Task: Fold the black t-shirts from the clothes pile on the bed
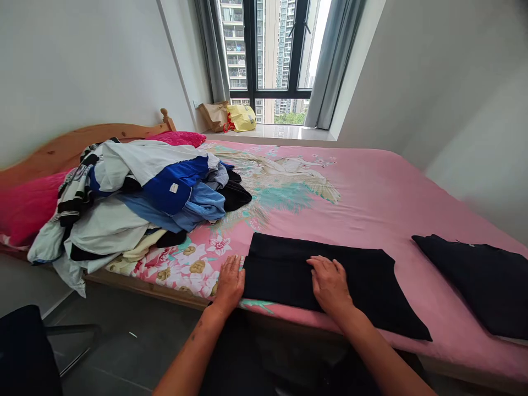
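Note:
A black garment (363, 278) lies flat and folded on the pink bedspread (371, 198) near the bed's front edge. My left hand (229, 283) rests flat and open on the bedspread, its fingers touching the garment's left edge. Fingers stretched out, my right hand (329, 280) lies flat on the garment's middle. A second folded dark garment (478, 280) lies apart to the right.
A pile of mixed clothes (132, 198) in white, blue, black and stripes covers the bed's left side, by pink pillows (25, 203) and a wooden headboard (82, 140). Paper and yellow bags (231, 116) sit on the window sill. A dark chair (25, 352) stands lower left.

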Motion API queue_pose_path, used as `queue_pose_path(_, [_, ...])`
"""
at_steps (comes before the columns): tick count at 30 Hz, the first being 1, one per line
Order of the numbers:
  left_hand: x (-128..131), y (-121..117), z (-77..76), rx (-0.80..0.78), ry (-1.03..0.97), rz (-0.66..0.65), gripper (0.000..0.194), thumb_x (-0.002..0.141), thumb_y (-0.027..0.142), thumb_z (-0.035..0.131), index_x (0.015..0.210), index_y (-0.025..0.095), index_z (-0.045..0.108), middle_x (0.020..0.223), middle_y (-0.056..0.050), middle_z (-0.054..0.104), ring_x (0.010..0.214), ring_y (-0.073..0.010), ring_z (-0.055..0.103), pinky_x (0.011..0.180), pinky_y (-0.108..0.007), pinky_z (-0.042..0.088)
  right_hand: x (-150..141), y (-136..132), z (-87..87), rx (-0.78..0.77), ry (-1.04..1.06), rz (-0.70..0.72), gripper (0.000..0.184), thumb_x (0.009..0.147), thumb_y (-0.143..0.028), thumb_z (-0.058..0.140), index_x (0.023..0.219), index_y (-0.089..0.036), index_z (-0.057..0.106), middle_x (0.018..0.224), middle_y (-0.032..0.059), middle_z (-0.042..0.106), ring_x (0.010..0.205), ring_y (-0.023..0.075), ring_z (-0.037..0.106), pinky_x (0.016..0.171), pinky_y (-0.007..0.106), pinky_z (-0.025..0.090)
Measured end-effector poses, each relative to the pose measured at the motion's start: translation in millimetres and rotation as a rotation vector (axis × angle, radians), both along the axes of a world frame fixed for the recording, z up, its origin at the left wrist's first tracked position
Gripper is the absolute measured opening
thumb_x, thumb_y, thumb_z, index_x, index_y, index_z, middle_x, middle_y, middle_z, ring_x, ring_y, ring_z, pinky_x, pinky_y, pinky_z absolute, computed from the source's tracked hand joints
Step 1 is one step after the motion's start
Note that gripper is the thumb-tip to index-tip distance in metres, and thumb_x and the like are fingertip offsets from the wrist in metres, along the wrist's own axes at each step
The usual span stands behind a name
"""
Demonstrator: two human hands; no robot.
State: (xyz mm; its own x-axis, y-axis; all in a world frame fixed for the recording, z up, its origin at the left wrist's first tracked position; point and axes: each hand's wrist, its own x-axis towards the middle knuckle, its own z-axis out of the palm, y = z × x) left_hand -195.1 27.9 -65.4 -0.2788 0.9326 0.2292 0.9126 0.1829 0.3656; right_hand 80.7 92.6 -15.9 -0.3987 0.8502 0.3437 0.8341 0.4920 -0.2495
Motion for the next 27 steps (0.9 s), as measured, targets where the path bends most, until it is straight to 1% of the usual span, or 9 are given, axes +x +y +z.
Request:
queue_pose_path(3, [-16.1,-8.6,-5.1,0.047,-0.016,-0.022,0.044,0.087,0.016,0.028,0.121,0.016,0.056,0.131,-0.010,0.053,0.126,-0.0187,0.043,0.109,-0.040,0.031,-40.5,-18.7,11.9,-0.056,0.063,0.214,0.039,0.089,-0.016,0.034,0.124,-0.021,0.051,0.134,0.0037,0.049,0.129,0.0208,0.036,0.110,0.045,0.013])
queue_pose_path(6, [-27.1,-22.4,-0.8,-0.027,0.050,-0.106,0.044,0.087,0.021,0.034,0.127,0.020,0.051,0.139,-0.007,0.046,0.131,-0.0206,0.036,0.111,-0.044,0.025,-86.4,-22.7,11.9,-0.137,0.146,0.336,0.041,0.091,-0.020,0.032,0.128,-0.019,0.048,0.139,0.0041,0.044,0.133,0.0197,0.032,0.112,0.044,0.016])
queue_pose_path(8, [-30.7,-30.4,5.9,-0.122,0.080,-0.174,0.050,0.087,0.028,0.038,0.136,0.023,0.041,0.145,-0.005,0.036,0.135,-0.0221,0.029,0.112,-0.048,0.021,-111.7,-13.3,3.2,-0.190,0.195,0.339,0.041,0.092,-0.021,0.031,0.130,-0.017,0.046,0.139,0.0061,0.043,0.133,0.0201,0.031,0.112,0.043,0.019])
queue_pose_path(11, [-32.2,-36.2,15.9,-0.245,0.107,-0.201,0.059,0.084,0.033,0.043,0.141,0.025,0.031,0.149,-0.004,0.026,0.138,-0.0231,0.022,0.112,-0.050,0.014,-134.0,9.4,-19.8,-0.274,0.250,0.244,0.042,0.091,-0.020,0.032,0.130,-0.013,0.047,0.138,0.0092,0.045,0.132,0.0216,0.033,0.111,0.044,0.024])
queue_pose_path(14, [-31.0,-35.8,21.3,-0.323,0.123,-0.206,0.073,0.077,0.044,0.053,0.143,0.026,0.027,0.151,-0.005,0.018,0.140,-0.0262,0.015,0.112,-0.052,0.008,-139.4,25.4,-42.9,-0.292,0.334,0.178,0.042,0.091,-0.018,0.030,0.128,-0.012,0.049,0.134,0.0097,0.049,0.130,0.0202,0.037,0.111,0.042,0.025])
queue_pose_path(17, [-27.0,-31.4,22.3,-0.367,0.145,-0.214,0.080,0.073,0.052,0.056,0.143,0.028,0.025,0.152,-0.005,0.013,0.140,-0.0273,0.012,0.111,-0.053,0.004,-137.8,28.4,-54.1,-0.240,0.425,0.179,0.041,0.092,-0.019,0.029,0.126,-0.013,0.051,0.129,0.0082,0.053,0.127,0.0177,0.040,0.112,0.040,0.025])
queue_pose_path(21, [-13.7,-15.5,19.2,-0.341,0.226,-0.066,0.055,0.087,0.039,0.038,0.141,0.032,0.030,0.151,-0.002,0.021,0.139,-0.0228,0.017,0.110,-0.053,0.006,-138.2,26.7,-54.3,-0.233,0.482,0.154,0.040,0.091,-0.018,0.032,0.124,-0.015,0.053,0.126,0.0080,0.056,0.125,0.0174,0.043,0.111,0.040,0.026])
queue_pose_path(24, [-2.1,3.9,14.8,-0.316,0.300,0.073,0.053,0.089,0.029,0.035,0.141,0.028,0.030,0.152,-0.004,0.020,0.140,-0.0225,0.016,0.110,-0.055,0.006,-139.6,29.9,-54.1,-0.242,0.537,0.141,0.039,0.090,-0.018,0.033,0.123,-0.015,0.054,0.125,0.0078,0.056,0.124,0.0175,0.045,0.111,0.040,0.027])
queue_pose_path(27, [9.1,25.2,10.4,-0.315,0.305,0.113,0.056,0.087,0.022,0.038,0.142,0.021,0.029,0.152,-0.008,0.018,0.140,-0.0248,0.014,0.109,-0.058,0.005,-139.8,35.2,-55.4,-0.271,0.620,0.120,0.040,0.091,-0.022,0.033,0.124,-0.013,0.054,0.127,0.0084,0.055,0.124,0.0181,0.044,0.111,0.039,0.026])
